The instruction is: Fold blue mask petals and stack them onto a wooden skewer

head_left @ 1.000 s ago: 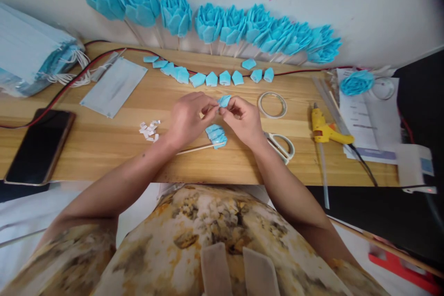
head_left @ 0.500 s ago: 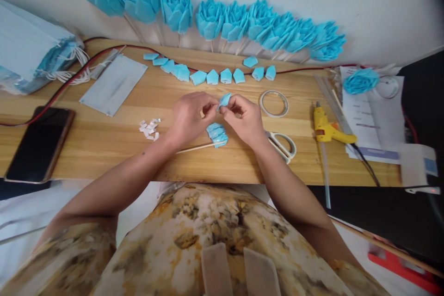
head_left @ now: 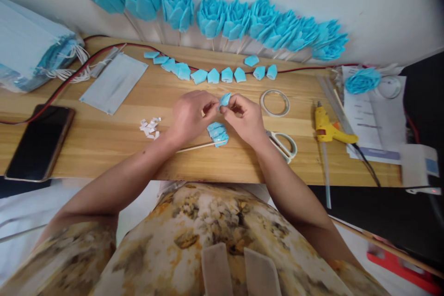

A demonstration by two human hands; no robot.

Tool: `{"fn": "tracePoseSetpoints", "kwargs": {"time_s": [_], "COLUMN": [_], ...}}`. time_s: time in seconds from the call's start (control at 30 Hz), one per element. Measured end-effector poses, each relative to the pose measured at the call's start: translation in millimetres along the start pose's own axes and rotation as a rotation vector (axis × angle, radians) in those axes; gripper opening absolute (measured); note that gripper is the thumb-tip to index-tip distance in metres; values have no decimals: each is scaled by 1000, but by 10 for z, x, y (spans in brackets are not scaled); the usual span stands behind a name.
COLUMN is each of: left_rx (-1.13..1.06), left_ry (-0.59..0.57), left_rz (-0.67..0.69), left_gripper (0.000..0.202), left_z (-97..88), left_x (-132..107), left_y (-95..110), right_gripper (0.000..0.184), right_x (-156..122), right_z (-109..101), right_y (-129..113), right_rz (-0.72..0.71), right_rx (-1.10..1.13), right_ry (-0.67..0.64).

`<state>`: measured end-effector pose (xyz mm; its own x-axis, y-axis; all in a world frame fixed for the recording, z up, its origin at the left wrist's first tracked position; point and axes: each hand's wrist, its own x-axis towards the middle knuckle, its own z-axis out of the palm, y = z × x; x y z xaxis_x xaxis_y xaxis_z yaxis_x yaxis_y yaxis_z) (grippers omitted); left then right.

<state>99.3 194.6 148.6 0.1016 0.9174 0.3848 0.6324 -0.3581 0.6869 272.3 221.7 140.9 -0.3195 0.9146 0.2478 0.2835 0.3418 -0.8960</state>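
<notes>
A small folded blue petal [head_left: 225, 99] is pinched between my two hands above the middle of the table. My left hand [head_left: 191, 113] grips its lower left edge with thumb and forefinger. On the other side, my right hand [head_left: 245, 118] holds it between thumb and fingertips. Just below them lies a stack of blue petals [head_left: 217, 132] with a thin wooden stick [head_left: 197, 148] across its lower end. White-handled scissors [head_left: 283, 147] are partly hidden under my right wrist. Several folded blue petals [head_left: 213, 75] are set out in a row beyond my hands.
Blue flowers [head_left: 210, 16] on sticks lean along the wall. A tape roll [head_left: 275, 103], a yellow glue gun [head_left: 324, 125] and papers [head_left: 369, 120] are at right. White scraps [head_left: 150, 127], a face mask [head_left: 114, 84], a phone [head_left: 40, 143] and a dark cable [head_left: 69, 81] lie at left.
Both hands keep the same pinch on the petal, with hardly any finger movement. The whole view has shifted very slightly.
</notes>
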Motion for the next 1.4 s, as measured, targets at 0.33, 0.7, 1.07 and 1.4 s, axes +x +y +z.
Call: {"fn": "tracePoseSetpoints", "kwargs": {"time_s": [0.33,0.7,1.07,1.4], "left_rx": [3,-159,-193,146], "left_ry": [-23,-12,81,-35], "left_rz": [34,-108,-150,-237], "left_gripper": [12,16,15,19], "left_z": [-8,-17,-217,-1178], "left_x": [2,11,110,-612], "left_y": [-27,18,-28,-631], "right_gripper": [23,27,27,20], "right_x": [-5,-7,33,12], "right_z": [0,9,-31,3], "right_y": [4,6,85,138], "right_rz": [17,49,116,107], "right_rx": [-9,29,170,211], "right_ry": [2,-16,-5,-39]}}
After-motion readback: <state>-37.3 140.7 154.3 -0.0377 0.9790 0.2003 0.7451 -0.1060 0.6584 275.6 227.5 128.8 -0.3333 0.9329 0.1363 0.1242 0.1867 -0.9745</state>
